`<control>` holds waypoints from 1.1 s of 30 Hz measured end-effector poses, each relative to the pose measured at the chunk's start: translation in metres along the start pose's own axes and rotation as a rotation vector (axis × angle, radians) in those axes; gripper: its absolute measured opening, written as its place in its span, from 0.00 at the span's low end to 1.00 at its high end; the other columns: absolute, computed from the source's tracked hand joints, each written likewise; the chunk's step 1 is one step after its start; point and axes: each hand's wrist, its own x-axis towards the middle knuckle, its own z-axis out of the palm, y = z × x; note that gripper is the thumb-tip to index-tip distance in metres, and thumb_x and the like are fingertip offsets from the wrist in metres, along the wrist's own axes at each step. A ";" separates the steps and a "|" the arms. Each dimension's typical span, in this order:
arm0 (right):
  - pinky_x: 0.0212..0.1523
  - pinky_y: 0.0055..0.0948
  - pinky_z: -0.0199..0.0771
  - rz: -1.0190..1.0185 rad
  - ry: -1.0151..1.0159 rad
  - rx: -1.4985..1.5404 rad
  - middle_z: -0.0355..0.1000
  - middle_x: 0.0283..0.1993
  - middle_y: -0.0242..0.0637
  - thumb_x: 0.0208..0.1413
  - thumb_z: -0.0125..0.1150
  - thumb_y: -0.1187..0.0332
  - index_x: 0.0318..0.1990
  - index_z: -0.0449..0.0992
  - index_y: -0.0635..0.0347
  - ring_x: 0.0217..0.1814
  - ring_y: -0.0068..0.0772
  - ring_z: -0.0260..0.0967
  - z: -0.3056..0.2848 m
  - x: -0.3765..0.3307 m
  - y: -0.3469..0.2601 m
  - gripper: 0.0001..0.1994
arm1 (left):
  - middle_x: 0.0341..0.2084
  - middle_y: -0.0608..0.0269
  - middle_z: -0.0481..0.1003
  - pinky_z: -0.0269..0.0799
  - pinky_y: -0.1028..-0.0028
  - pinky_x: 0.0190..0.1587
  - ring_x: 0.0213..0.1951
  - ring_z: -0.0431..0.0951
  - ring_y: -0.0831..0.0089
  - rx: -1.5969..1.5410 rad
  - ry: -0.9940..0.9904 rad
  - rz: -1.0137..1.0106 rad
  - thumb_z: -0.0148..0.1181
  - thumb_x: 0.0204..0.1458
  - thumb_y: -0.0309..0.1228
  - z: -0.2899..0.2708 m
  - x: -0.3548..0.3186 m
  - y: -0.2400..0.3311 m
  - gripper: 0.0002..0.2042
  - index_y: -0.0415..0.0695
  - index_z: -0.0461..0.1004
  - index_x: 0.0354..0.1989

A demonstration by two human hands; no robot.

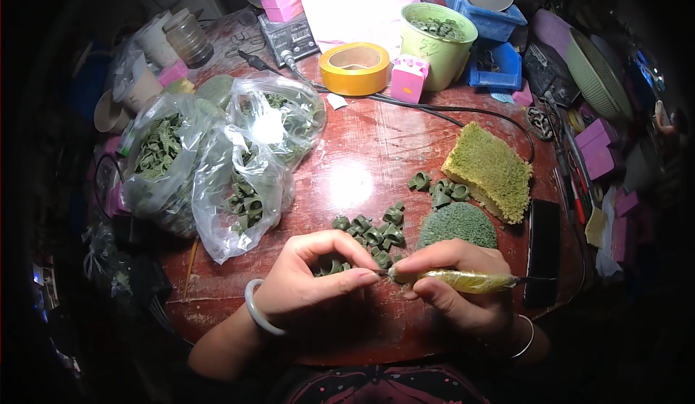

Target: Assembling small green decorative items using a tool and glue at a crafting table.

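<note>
My right hand (463,284) grips a pen-like tool with a yellow, plastic-wrapped handle (470,281); a dark cord leaves its rear end. Thumb and forefinger of my left hand (318,270) are pinched together at the tool's front end, on something small and dark that I cannot make out. The two hands' fingertips almost meet, which hides the tool's tip. Just beyond them lies a loose pile of small dark green ring-shaped pieces (373,234). Several more green ring pieces (441,192) sit farther right. A round green pad (457,229) lies behind my right hand.
Clear plastic bags (246,165) of green pieces stand left on the red table (362,136). To the right are a yellow-green sponge (489,172) and a black block (543,248). Orange tape (355,69), a pink box (409,78), a green bucket (434,56) and cables (427,107) are farther back.
</note>
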 end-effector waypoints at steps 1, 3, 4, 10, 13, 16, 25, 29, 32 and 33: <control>0.38 0.23 0.76 0.000 0.000 0.002 0.78 0.39 0.45 0.60 0.61 0.69 0.43 0.76 0.71 0.37 0.27 0.78 0.000 0.000 0.001 0.11 | 0.34 0.62 0.78 0.70 0.78 0.41 0.36 0.76 0.80 0.055 -0.015 0.013 0.64 0.53 0.20 0.001 0.000 0.001 0.04 0.36 0.78 0.37; 0.38 0.23 0.76 -0.035 -0.010 -0.047 0.79 0.38 0.44 0.58 0.62 0.70 0.43 0.77 0.69 0.37 0.28 0.78 0.001 0.001 0.003 0.10 | 0.33 0.62 0.78 0.70 0.78 0.41 0.36 0.76 0.80 0.067 -0.027 0.013 0.63 0.53 0.20 -0.001 0.000 0.002 0.04 0.37 0.79 0.36; 0.38 0.23 0.76 -0.034 -0.009 -0.047 0.79 0.38 0.44 0.58 0.62 0.70 0.43 0.77 0.69 0.37 0.28 0.78 0.001 0.001 0.003 0.10 | 0.33 0.63 0.78 0.70 0.78 0.41 0.36 0.76 0.80 0.105 -0.022 0.042 0.63 0.53 0.20 -0.001 0.000 0.002 0.04 0.36 0.79 0.36; 0.37 0.24 0.76 -0.079 -0.004 -0.113 0.79 0.39 0.44 0.59 0.62 0.69 0.44 0.77 0.69 0.36 0.29 0.78 0.002 0.001 0.005 0.11 | 0.31 0.63 0.78 0.71 0.80 0.35 0.31 0.76 0.81 -0.001 0.073 -0.010 0.61 0.55 0.21 0.001 -0.002 0.001 0.04 0.36 0.77 0.38; 0.36 0.24 0.75 -0.006 0.072 -0.018 0.78 0.38 0.43 0.60 0.61 0.69 0.47 0.76 0.68 0.35 0.29 0.77 0.008 -0.002 0.006 0.12 | 0.29 0.62 0.77 0.73 0.79 0.30 0.28 0.75 0.81 -0.148 0.182 -0.059 0.59 0.58 0.24 0.006 0.000 0.001 0.03 0.38 0.75 0.37; 0.37 0.32 0.76 -0.281 0.007 -0.463 0.75 0.42 0.44 0.53 0.63 0.73 0.50 0.75 0.63 0.38 0.42 0.75 0.009 0.003 0.019 0.16 | 0.21 0.57 0.72 0.69 0.77 0.22 0.21 0.72 0.74 -0.230 0.247 -0.051 0.56 0.60 0.26 0.006 0.000 0.000 0.08 0.38 0.70 0.29; 0.42 0.26 0.70 -0.376 -0.270 -0.972 0.70 0.48 0.42 0.50 0.54 0.69 0.45 0.73 0.60 0.47 0.34 0.68 0.021 -0.003 0.032 0.14 | 0.21 0.58 0.71 0.69 0.78 0.22 0.20 0.71 0.74 -0.238 0.187 -0.062 0.54 0.60 0.25 0.005 0.000 0.002 0.07 0.38 0.70 0.30; 0.43 0.32 0.70 -0.275 -0.356 -0.949 0.71 0.45 0.38 0.49 0.57 0.70 0.48 0.76 0.59 0.46 0.37 0.70 0.016 -0.004 0.019 0.17 | 0.21 0.58 0.71 0.69 0.77 0.22 0.21 0.71 0.75 -0.211 0.164 -0.058 0.54 0.60 0.25 0.003 -0.001 0.000 0.06 0.36 0.71 0.32; 0.39 0.30 0.68 -0.276 -0.319 -0.941 0.71 0.39 0.36 0.47 0.58 0.69 0.45 0.77 0.58 0.42 0.35 0.71 0.014 -0.003 0.019 0.15 | 0.23 0.58 0.71 0.69 0.77 0.23 0.22 0.71 0.75 -0.189 0.123 -0.041 0.54 0.60 0.25 0.004 -0.001 0.000 0.05 0.36 0.71 0.34; 0.38 0.30 0.66 -0.304 -0.250 -0.902 0.71 0.36 0.34 0.47 0.59 0.69 0.43 0.78 0.58 0.40 0.35 0.71 0.014 -0.003 0.019 0.14 | 0.25 0.58 0.72 0.69 0.77 0.23 0.23 0.72 0.75 -0.180 0.122 -0.035 0.55 0.60 0.24 0.005 0.000 0.000 0.04 0.35 0.72 0.35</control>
